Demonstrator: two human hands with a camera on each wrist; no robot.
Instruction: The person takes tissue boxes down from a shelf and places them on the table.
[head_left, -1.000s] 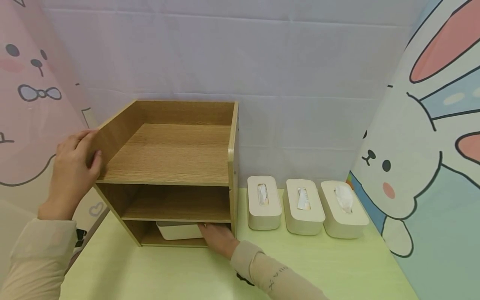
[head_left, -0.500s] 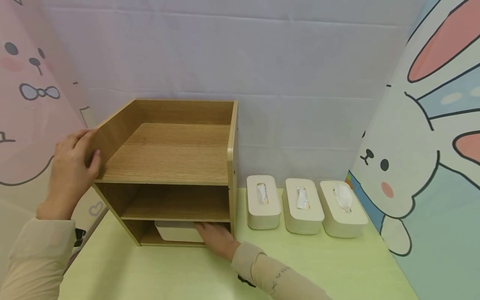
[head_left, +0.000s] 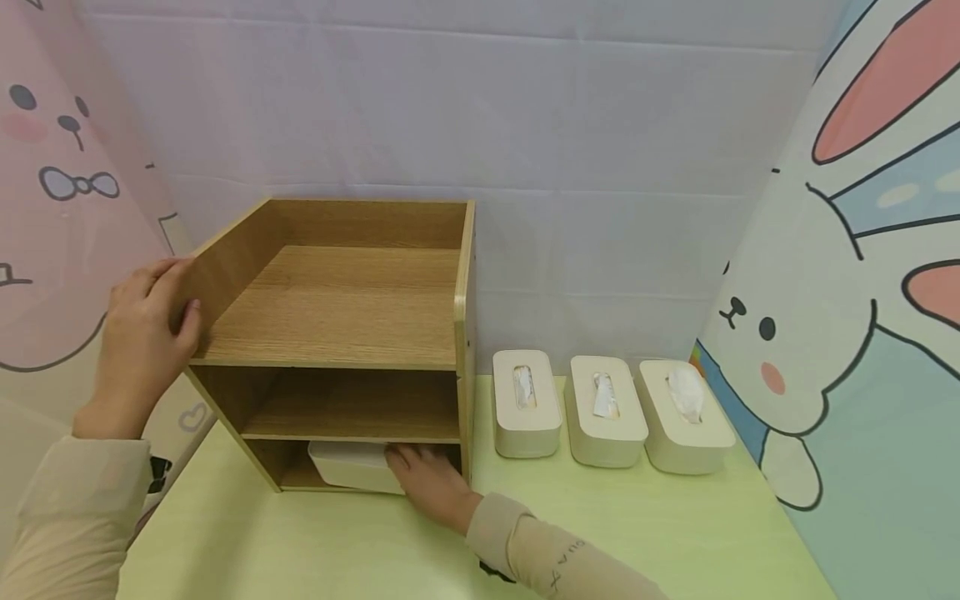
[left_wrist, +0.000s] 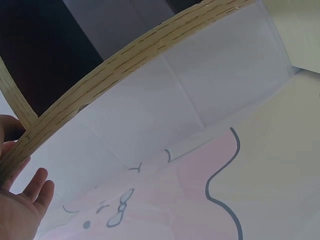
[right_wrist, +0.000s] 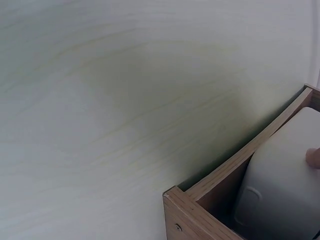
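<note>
A wooden shelf unit (head_left: 337,358) with an upper tray and two compartments stands on the left of the table. My left hand (head_left: 146,342) grips its left side panel, thumb on the inner face and fingers outside; the left wrist view shows the fingers (left_wrist: 37,185) beside the panel edge. In the bottom compartment lies a white, rounded tissue box (head_left: 352,467), angled, its near right corner at the compartment's front edge. My right hand (head_left: 429,487) holds its right end, with a fingertip (right_wrist: 314,158) against the white surface. The box's back part is hidden under the middle board.
Three white tissue boxes, the left (head_left: 527,404), middle (head_left: 607,412) and right (head_left: 686,417), stand in a row right of the shelf, each with tissue showing. The pale green table (head_left: 337,550) meets a white cloth wall (head_left: 630,208) behind. Cartoon-printed sheets flank both sides.
The white tissue box has come slightly forward and turned, its right end now nearer the front. My right hand has shifted slightly down with it. My left hand stays on the side panel.
</note>
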